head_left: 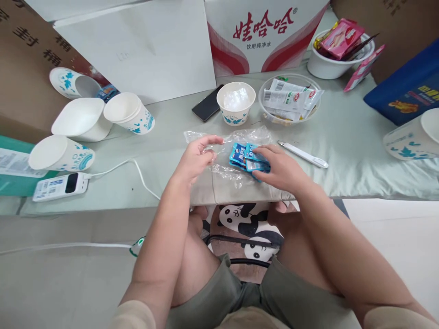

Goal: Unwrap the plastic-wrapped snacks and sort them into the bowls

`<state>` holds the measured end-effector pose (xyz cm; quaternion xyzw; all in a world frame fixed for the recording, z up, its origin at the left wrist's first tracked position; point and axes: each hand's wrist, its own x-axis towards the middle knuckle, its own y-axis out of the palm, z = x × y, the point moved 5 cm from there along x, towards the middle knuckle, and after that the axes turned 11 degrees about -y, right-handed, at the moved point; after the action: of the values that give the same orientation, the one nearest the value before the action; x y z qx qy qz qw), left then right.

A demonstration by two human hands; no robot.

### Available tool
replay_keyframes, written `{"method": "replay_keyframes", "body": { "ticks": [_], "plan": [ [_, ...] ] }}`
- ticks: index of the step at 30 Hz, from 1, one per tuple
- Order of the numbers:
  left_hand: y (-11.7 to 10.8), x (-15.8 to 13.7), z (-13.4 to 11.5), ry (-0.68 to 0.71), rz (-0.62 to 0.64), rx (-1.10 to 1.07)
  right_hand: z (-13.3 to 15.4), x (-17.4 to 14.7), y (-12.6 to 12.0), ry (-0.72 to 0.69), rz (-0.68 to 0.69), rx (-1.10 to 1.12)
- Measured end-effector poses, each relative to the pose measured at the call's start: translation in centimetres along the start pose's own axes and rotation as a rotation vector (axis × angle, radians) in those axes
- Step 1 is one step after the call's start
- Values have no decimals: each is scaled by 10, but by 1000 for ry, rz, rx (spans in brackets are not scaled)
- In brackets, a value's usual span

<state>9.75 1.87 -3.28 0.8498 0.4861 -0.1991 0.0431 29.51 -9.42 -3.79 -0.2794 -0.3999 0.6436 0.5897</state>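
Note:
Several small blue snack packets [239, 154] lie in an overlapping pile on a clear plastic bag [228, 172], spread on the cloth-covered table. My right hand [279, 167] holds the right side of the pile, fingers on top and thumb at the lower edge. Over the bag's left part is my left hand [195, 157], its index finger stretched out and thumb apart, with nothing visible between them. To the right of my right hand lies a white utility knife [303, 154]. Just behind the bag stands a paper bowl [236, 104] with crumpled clear plastic inside.
Behind are a black phone [208, 104], a clear bowl of white packets [288, 98] and a white tub of snacks [329, 64]. Paper cups [128, 112] and a power bank [61, 186] with a white cable stand left. A blue bag [404, 87] and paper cup [408, 139] are right.

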Motion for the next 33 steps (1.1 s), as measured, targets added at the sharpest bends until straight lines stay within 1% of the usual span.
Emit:
{"method": "replay_keyframes", "body": {
  "ticks": [5, 8, 10, 14, 17, 19, 21, 25, 28, 31, 33],
  "plan": [
    [22, -7, -10, 82, 119, -153, 14, 2, 18, 45, -18, -128],
    [27, -8, -14, 112, 142, -205, 13, 6, 21, 75, -33, -120],
    [23, -9, -16, 123, 125, -232, 7, 7, 19, 79, -53, -55],
    [7, -8, -18, 142, 57, -243, -3, 6, 7, 21, -137, 48],
    [-1, -5, -16, 135, 19, -235, -8, 3, -4, 66, -215, 44],
    [-3, -3, -14, 99, -11, -230, -11, 2, -8, 116, -220, 47],
    [-4, -2, -12, 56, -39, -236, -13, 1, -10, 137, -204, 83],
    [-5, -3, -13, 43, -25, -242, -15, 0, -14, 142, -212, 164],
    [-8, -4, -13, 54, -25, -224, -23, -4, -20, 223, -266, 159],
    [-13, -3, -11, 28, -63, -233, -34, -10, -26, 345, -305, 77],
    [-14, -2, -9, 1, -85, -242, -38, -11, -27, 378, -313, 14]
  ]
}}
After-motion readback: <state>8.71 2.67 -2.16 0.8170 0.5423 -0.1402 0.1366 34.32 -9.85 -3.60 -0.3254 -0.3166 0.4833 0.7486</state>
